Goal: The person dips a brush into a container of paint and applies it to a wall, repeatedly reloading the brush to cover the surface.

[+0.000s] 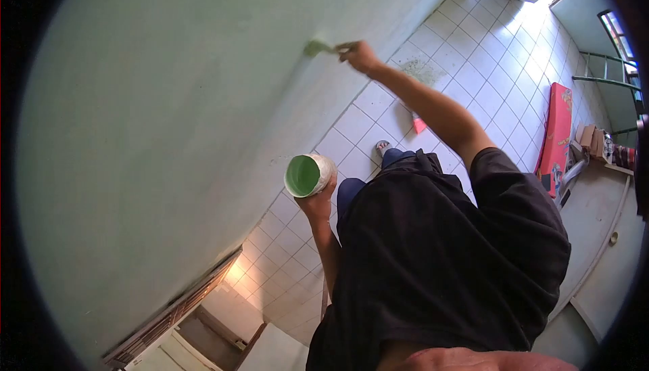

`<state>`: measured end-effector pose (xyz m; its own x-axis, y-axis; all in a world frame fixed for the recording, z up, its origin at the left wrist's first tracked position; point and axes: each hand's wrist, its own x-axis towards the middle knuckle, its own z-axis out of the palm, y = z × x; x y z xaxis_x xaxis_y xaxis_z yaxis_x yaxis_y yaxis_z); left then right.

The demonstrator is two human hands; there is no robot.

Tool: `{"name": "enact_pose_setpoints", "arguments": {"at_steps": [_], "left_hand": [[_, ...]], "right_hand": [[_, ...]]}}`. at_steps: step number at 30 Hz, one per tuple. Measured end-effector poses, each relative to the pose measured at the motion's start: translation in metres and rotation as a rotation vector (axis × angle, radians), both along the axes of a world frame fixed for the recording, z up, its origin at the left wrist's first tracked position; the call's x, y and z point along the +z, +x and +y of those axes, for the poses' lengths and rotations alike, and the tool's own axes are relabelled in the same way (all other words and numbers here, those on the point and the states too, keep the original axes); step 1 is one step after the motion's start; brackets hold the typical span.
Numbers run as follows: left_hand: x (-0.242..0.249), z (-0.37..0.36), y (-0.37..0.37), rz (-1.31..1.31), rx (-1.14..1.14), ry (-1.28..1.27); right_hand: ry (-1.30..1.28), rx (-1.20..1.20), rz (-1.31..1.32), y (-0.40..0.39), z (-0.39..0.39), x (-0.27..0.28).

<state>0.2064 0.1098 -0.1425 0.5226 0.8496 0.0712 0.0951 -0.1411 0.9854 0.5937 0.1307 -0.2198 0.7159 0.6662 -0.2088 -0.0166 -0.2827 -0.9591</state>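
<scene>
Head view. A: Where is the right hand?
B: The right hand is in the upper middle of the frame, at the end of a bare outstretched arm. Its fingers are pressed together around the handle of a brush.
A: And the brush itself?
B: Its green-tipped bristles touch the pale green wall, which fills the whole left half of the frame.
A: What about the left hand?
B: The left hand is near the centre, just below the brush arm. It is cupped under a small white tub, gripping it from beneath. The tub is tilted, its open mouth turned toward the camera, and its inside is coated in bright green paint.
A: Is the tub touching the wall?
B: I cannot tell; it is just beside it.
A: What else is around?
B: A black shirt takes up the lower right. One foot shows on the white tiled floor, just right of the tub. Near the brush arm a small red object lies on the tiles, with a patch of dust above it. A long red mat lies at the right, with cardboard boxes beside it.
</scene>
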Motion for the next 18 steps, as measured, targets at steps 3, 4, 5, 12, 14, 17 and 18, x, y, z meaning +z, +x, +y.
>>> {"name": "enact_pose_setpoints", "arguments": {"at_steps": [3, 4, 5, 12, 14, 17, 18], "left_hand": [[0.01, -0.015, 0.002, 0.003, 0.029, -0.031], [0.011, -0.019, 0.001, -0.002, 0.04, -0.069], [0.007, -0.021, -0.001, -0.004, 0.052, -0.068], [0.003, -0.03, -0.013, 0.125, 0.068, 0.043], [0.005, -0.028, -0.012, 0.144, 0.085, 0.065], [0.008, -0.03, -0.014, 0.118, 0.11, 0.031], [0.012, -0.031, -0.014, 0.137, 0.115, 0.058]], "right_hand": [[0.089, -0.289, 0.061, 0.047, -0.019, -0.004], [0.1, -0.463, 0.114, 0.047, -0.022, 0.0], [0.1, -0.451, 0.113, 0.041, -0.017, 0.001], [0.035, -0.312, -0.027, -0.132, 0.055, 0.035], [0.011, -0.196, 0.035, -0.157, 0.043, 0.051], [0.098, 0.134, 0.126, -0.154, 0.019, 0.052], [0.128, 0.179, 0.156, -0.135, 0.016, 0.051]]}}
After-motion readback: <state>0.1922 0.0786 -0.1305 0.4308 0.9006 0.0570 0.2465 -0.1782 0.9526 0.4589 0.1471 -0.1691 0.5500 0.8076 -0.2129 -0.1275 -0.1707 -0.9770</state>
